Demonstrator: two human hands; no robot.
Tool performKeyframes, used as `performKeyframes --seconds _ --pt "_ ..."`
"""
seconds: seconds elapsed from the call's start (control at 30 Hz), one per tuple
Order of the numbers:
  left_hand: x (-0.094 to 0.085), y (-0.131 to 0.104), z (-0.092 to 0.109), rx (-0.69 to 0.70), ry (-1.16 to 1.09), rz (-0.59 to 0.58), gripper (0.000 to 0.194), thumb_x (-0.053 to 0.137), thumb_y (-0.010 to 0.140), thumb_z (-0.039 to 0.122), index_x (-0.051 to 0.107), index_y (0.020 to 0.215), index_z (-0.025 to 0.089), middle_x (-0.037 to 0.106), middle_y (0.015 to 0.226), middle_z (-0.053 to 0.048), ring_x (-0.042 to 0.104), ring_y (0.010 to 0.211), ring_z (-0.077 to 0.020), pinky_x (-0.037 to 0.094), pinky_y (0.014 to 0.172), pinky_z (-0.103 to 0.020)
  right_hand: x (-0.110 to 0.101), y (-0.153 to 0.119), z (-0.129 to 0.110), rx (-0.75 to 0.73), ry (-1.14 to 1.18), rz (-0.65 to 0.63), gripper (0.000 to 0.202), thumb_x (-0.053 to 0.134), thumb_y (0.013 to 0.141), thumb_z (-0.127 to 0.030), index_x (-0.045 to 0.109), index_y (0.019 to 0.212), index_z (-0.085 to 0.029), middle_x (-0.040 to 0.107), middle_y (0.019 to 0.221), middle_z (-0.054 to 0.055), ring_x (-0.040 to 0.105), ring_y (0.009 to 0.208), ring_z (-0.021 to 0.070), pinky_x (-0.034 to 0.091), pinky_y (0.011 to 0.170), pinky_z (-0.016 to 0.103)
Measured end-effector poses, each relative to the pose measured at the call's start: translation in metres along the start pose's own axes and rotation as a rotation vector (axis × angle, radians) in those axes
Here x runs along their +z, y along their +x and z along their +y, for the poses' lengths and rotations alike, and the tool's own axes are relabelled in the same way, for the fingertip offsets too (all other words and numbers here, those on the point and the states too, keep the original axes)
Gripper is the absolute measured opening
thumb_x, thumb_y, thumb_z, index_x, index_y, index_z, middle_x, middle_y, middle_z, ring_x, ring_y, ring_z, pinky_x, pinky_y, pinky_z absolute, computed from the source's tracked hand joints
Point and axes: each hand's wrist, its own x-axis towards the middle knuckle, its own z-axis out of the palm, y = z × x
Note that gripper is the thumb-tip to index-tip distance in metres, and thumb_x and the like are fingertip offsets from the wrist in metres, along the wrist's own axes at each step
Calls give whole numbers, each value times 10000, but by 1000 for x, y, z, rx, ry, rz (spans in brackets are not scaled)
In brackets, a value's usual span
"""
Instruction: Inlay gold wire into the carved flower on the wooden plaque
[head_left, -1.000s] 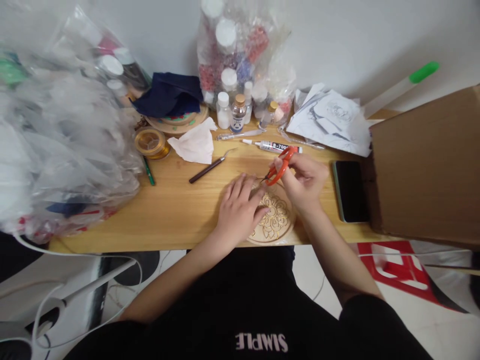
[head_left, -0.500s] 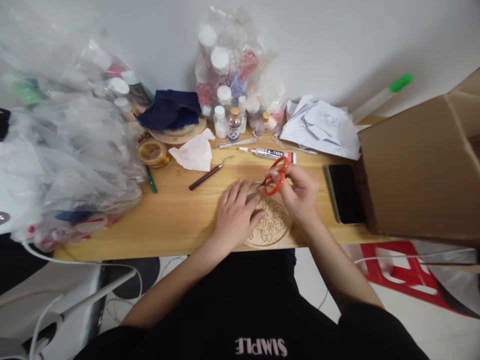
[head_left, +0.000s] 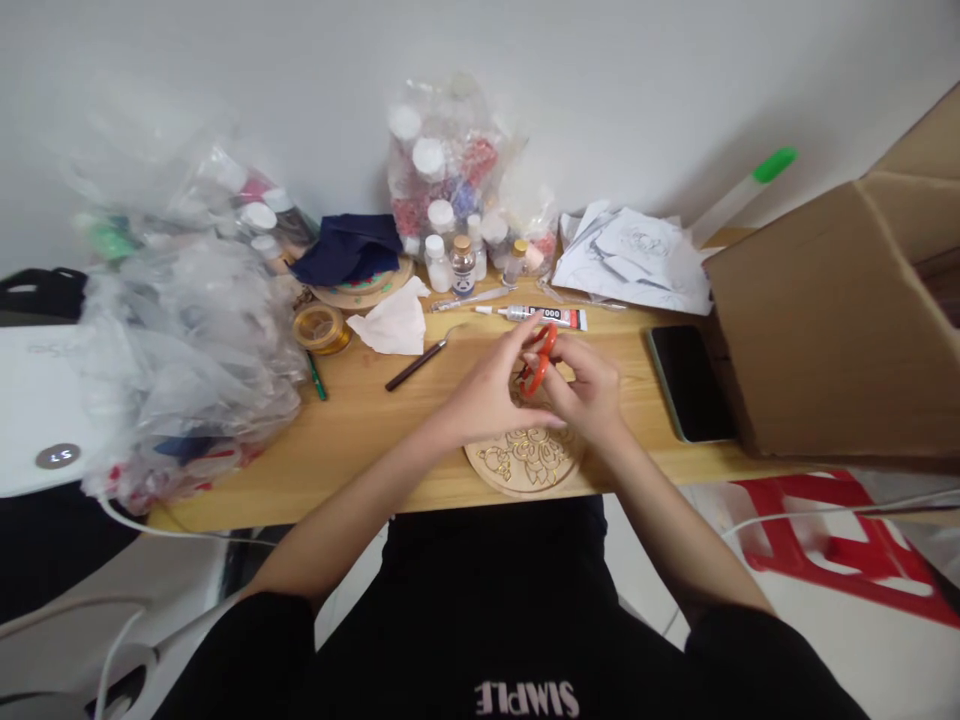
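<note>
A pair of scissors with orange-red handles [head_left: 548,346] is in my right hand [head_left: 594,392], whose fingers are closed around the loops. My left hand [head_left: 491,393] is raised beside the scissors, its thumb stretched apart from the fingers; whether it touches them I cannot tell. The blades are largely hidden behind my left hand. Below both hands lies a round wooden disc [head_left: 517,475] near the table's front edge, bearing a flower pattern in raised gold lines. My hands cover its upper part.
Behind my hands lie a B-7000 glue tube [head_left: 551,317] and a dark-handled craft tool [head_left: 416,366]. Spooled gold wire [head_left: 321,329] and bulging plastic bags [head_left: 202,350] stand left. On the right are a phone [head_left: 690,385] and a cardboard box [head_left: 810,330]. Small bottles [head_left: 463,265] stand behind.
My left hand has lifted off the disc and moved up beside the scissors, thumb now spread. My right hand has turned the scissors and shifted slightly left. The head view has shifted too.
</note>
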Motion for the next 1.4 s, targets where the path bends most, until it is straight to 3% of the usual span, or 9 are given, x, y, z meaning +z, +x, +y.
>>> performKeyframes --seconds 0.17,0.27,0.4,0.57,0.67,0.73,0.83,1.03,1.4 --pt "23 0 -11 78 -131 18 1079 787 716 155 74 1523 224 289 1576 -182 376 1431 -283 421 1137 -401 2 -2 1 48 -3 50 124 564 882 -225 658 804 -205 671 716 3 602 652 135 483 629 274" --pt "27 -1 -17 47 -132 43 918 678 757 99 167 1511 215 348 1552 -148 345 1447 -272 405 1140 -379 4 -2 3 75 5 78 143 575 872 -245 651 759 -201 649 681 -3 586 635 130 474 616 264" --pt "23 1 -25 -68 -79 225 816 669 731 112 307 1451 241 515 1415 -116 506 1323 -238 451 1081 -392 1 6 2 88 40 130 145 593 857 -244 656 736 -195 633 644 -14 561 592 114 455 595 249" --pt "7 5 -32 -196 -28 453 368 577 839 207 532 1204 185 617 1212 -99 594 1141 -214 467 1002 -416 -8 25 5 136 98 256 202 583 883 -314 635 734 -187 645 664 -5 579 608 114 471 614 260" --pt "1 11 -32 -262 -58 408 113 582 868 269 638 900 175 680 932 -47 643 920 -191 518 875 -368 -7 38 8 162 130 329 241 555 907 -355 614 744 -187 633 652 -4 582 608 118 478 609 266" --pt "1 16 -31 -285 -99 329 156 624 872 296 650 784 169 676 811 -26 642 815 -169 534 806 -334 -2 44 8 162 137 351 235 548 909 -353 618 758 -186 634 654 -3 577 597 116 477 601 266" --pt "5 22 -31 -320 -166 269 209 622 924 343 657 899 139 672 871 -26 644 795 -146 550 780 -334 8 49 4 138 120 351 209 564 890 -309 617 732 -183 633 654 0 565 585 115 462 585 259" --pt "8 22 -42 -395 -300 279 315 584 958 380 596 1168 145 636 1122 -74 646 945 -180 565 824 -375 20 46 -3 85 21 349 248 532 876 -227 521 630 -198 560 598 -15 509 561 113 412 560 249" --pt "4 18 -44 -431 -416 306 264 583 960 364 620 1110 151 645 1083 -58 646 905 -166 571 790 -338 29 53 -21 -169 -133 191 199 499 861 -198 507 663 -209 502 588 -7 461 571 127 376 571 265"
